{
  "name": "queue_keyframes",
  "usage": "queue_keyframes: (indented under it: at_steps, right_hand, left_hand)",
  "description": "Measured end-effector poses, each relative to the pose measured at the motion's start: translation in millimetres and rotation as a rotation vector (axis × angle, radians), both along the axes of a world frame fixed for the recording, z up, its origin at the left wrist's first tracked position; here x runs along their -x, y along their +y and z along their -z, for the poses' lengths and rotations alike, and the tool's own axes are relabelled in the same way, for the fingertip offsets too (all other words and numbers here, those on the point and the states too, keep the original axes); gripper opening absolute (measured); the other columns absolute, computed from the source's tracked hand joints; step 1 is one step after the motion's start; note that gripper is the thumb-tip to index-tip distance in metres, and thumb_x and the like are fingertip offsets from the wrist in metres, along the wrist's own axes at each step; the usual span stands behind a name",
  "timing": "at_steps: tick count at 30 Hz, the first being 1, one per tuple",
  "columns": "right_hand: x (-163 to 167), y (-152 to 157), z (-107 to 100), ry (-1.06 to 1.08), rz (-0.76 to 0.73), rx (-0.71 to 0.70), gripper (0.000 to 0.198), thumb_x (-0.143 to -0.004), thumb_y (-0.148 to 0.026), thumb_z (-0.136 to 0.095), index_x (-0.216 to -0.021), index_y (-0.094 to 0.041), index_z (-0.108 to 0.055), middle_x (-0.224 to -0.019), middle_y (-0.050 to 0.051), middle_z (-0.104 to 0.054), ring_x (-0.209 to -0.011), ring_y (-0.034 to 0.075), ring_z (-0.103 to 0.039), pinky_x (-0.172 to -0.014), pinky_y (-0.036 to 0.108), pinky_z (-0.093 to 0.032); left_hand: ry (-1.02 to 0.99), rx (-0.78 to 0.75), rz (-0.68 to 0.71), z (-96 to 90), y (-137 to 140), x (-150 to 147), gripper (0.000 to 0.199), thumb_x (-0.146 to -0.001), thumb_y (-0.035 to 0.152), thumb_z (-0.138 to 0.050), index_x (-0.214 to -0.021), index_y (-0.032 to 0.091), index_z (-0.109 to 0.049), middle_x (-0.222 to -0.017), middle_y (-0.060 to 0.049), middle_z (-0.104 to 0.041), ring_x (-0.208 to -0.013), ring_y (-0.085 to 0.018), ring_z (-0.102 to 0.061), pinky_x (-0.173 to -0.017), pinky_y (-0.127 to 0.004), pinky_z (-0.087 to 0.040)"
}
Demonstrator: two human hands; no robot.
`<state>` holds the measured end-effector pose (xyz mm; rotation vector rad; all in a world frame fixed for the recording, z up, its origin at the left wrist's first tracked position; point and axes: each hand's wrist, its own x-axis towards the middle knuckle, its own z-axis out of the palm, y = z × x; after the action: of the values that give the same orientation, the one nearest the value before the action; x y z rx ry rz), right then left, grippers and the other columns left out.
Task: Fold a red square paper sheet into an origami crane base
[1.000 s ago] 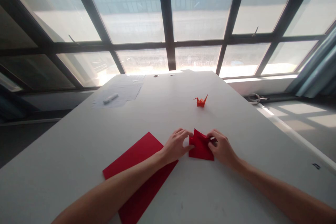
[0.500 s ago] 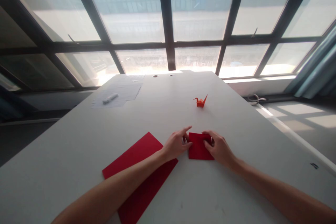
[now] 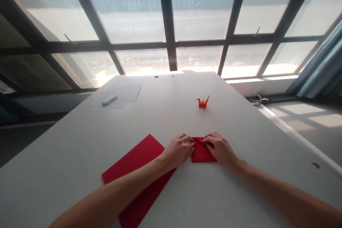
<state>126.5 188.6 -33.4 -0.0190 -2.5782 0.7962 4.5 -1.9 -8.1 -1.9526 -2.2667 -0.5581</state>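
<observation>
A small square of folded red paper (image 3: 202, 154) lies on the white table, its far edge bent over toward me. My left hand (image 3: 180, 149) pinches its far left corner, fingers curled. My right hand (image 3: 219, 147) is closed on the far right part of it, thumb and fingers together. Under my left forearm rests a larger sheet of red paper (image 3: 139, 160), partly hidden by the arm. Beyond my hands an orange-red paper crane (image 3: 202, 103) stands upright, touched by neither hand.
White papers (image 3: 130, 92) with a white stick-like object (image 3: 109, 100) on them lie at the far left of the table (image 3: 165, 114). A small dark mark or item (image 3: 315, 165) is near the right edge. Windows stand beyond, and a curtain (image 3: 320, 67) hangs at right.
My left fingers have closed onto the far left corner of the small red paper. Its far edge is now folded over toward me, with my right hand still on it.
</observation>
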Motion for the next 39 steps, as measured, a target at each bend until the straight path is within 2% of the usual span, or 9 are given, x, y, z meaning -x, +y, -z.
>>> queue_keyframes:
  at_steps: [6, 9, 11, 16, 20, 24, 27, 32, 39]
  right_hand:
    - [-6, -1, -10, -0.016, -0.104, -0.228, 0.027, -0.094, -0.007, -0.049, -0.086, -0.02, -0.071, -0.091, 0.005, -0.07, -0.088, 0.019, -0.059, -0.079, 0.03, -0.05]
    - [-8, -1, -14, -0.034, -0.131, -0.293, 0.023, -0.095, -0.01, -0.051, -0.095, -0.02, -0.072, -0.095, 0.006, -0.071, -0.09, 0.019, -0.059, -0.08, 0.03, -0.05]
    - [-8, -1, -16, -0.035, -0.141, -0.309, 0.022, -0.095, -0.011, -0.051, -0.1, -0.02, -0.071, -0.098, 0.007, -0.071, -0.092, 0.019, -0.059, -0.082, 0.03, -0.05]
    - [-11, 0, -16, -0.045, -0.175, -0.367, 0.022, -0.097, -0.014, -0.05, -0.107, -0.02, -0.069, -0.101, 0.008, -0.07, -0.095, 0.02, -0.059, -0.083, 0.031, -0.051]
    - [-13, 1, -19, -0.074, -0.202, -0.452, 0.022, -0.096, -0.015, -0.05, -0.111, -0.018, -0.066, -0.106, 0.009, -0.068, -0.098, 0.021, -0.058, -0.087, 0.033, -0.051]
    - [-14, 1, -20, -0.085, -0.211, -0.52, 0.02, -0.095, -0.015, -0.053, -0.11, -0.017, -0.065, -0.109, 0.01, -0.067, -0.101, 0.023, -0.057, -0.09, 0.036, -0.051]
    - [-14, 1, -19, -0.075, -0.216, -0.55, 0.02, -0.093, -0.014, -0.055, -0.11, -0.017, -0.065, -0.109, 0.011, -0.067, -0.102, 0.023, -0.058, -0.09, 0.037, -0.052]
    - [-17, 3, -19, -0.06, -0.254, -0.578, 0.024, -0.091, -0.012, -0.057, -0.115, -0.017, -0.063, -0.114, 0.011, -0.066, -0.105, 0.025, -0.057, -0.092, 0.04, -0.051]
    - [-23, 4, -21, -0.012, -0.302, -0.525, 0.031, -0.089, -0.008, -0.058, -0.119, -0.017, -0.062, -0.119, 0.011, -0.065, -0.111, 0.024, -0.057, -0.095, 0.038, -0.051]
  left_hand:
    - [-0.092, -0.022, -0.052, 2.5, -1, 2, 0.013, -0.091, 0.022, -0.058, -0.101, 0.02, -0.066, -0.099, -0.006, -0.062, -0.096, -0.02, -0.057, -0.091, -0.033, -0.05]
    - [-0.1, -0.039, -0.098, 2.2, -1, 3, 0.034, -0.086, 0.023, -0.065, -0.119, 0.018, -0.058, -0.106, -0.008, -0.061, -0.099, -0.022, -0.055, -0.093, -0.036, -0.049]
    - [-0.057, -0.029, -0.098, 2.0, -1, 4, 0.044, -0.087, 0.025, -0.064, -0.129, 0.018, -0.053, -0.112, -0.009, -0.059, -0.102, -0.023, -0.054, -0.095, -0.038, -0.048]
    - [0.104, 0.069, -0.125, 0.3, -3, 3, 0.041, -0.092, 0.032, -0.057, -0.131, 0.019, -0.053, -0.12, -0.012, -0.057, -0.111, -0.027, -0.052, -0.092, -0.042, -0.047]
    - [0.155, 0.122, -0.142, -2.4, -4, 1, 0.046, -0.094, 0.035, -0.054, -0.135, 0.015, -0.05, -0.127, -0.014, -0.057, -0.116, -0.029, -0.051, -0.094, -0.043, -0.045]
    - [0.177, 0.117, 0.006, -4.0, -3, 4, 0.05, -0.098, 0.027, -0.046, -0.146, 0.018, -0.036, -0.147, -0.01, -0.045, -0.136, -0.025, -0.039, -0.109, -0.04, -0.035]
    - [0.178, 0.129, 0.118, -2.0, -3, 7, 0.045, -0.101, 0.028, -0.04, -0.146, 0.021, -0.038, -0.15, -0.005, -0.044, -0.143, -0.022, -0.031, -0.116, -0.039, -0.027]
    - [0.158, 0.116, 0.122, 4.7, -2, 10, 0.046, -0.102, 0.034, -0.039, -0.145, 0.019, -0.039, -0.149, -0.01, -0.046, -0.142, -0.022, -0.035, -0.115, -0.039, -0.03]
    - [0.15, 0.101, 0.118, 6.0, -2, 9, 0.045, -0.102, 0.032, -0.04, -0.145, 0.018, -0.039, -0.147, -0.012, -0.047, -0.139, -0.022, -0.04, -0.114, -0.039, -0.032]
